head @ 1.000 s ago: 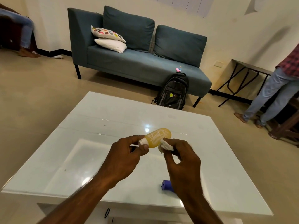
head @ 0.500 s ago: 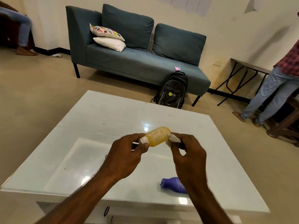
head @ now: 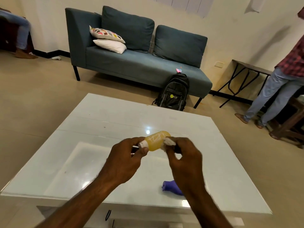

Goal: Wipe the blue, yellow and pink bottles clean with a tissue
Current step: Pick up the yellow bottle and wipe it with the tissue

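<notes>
Yellow bottle (head: 157,141) hangs in the air above the white table (head: 105,155), its long axis running left to right with the white cap toward the left hand (head: 125,159). That hand's grip is closed on the cap end. The right hand (head: 184,159) pinches a tissue (head: 169,142) against the bottle's rounded base end, so the next wipe probably runs along the body toward the cap. A blue bottle (head: 171,189) lies on the table, partly hidden behind the right wrist. No pink bottle shows on the table.
</notes>
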